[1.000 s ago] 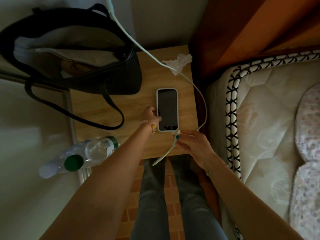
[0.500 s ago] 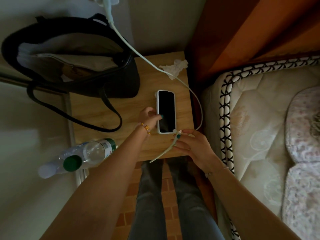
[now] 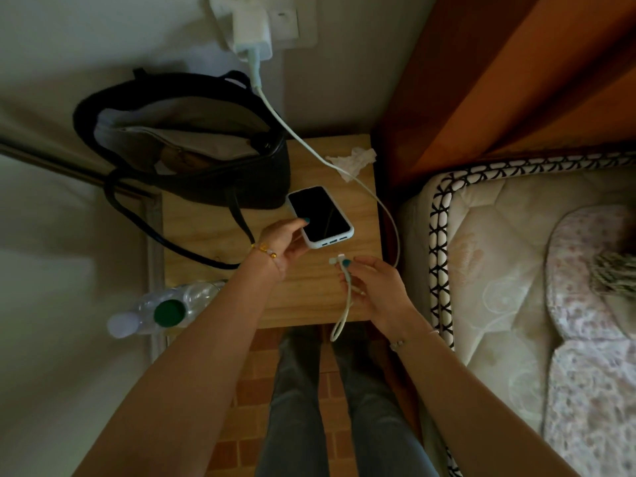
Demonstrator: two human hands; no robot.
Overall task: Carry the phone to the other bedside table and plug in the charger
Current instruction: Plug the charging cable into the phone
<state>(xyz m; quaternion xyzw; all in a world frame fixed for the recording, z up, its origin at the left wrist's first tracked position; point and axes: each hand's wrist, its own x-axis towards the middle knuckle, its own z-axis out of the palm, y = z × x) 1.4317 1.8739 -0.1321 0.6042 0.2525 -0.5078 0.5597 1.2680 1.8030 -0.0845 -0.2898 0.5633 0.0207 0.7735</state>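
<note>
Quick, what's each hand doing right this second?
Left hand: closed on the phone, lifting its near end off the bedside table.
Right hand: fingers pinching the charger cable near its plug, unplugged.

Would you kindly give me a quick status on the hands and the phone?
Left hand grips phone, lifted and tilted. Right hand pinches cable plug, clear of the phone. Charger in wall socket. Nothing between plug and phone.

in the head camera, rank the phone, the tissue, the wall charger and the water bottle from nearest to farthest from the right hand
1. phone: just up-left of the right hand.
2. tissue: table's far right corner.
3. water bottle: far left.
4. wall charger: top, on the wall.
</note>
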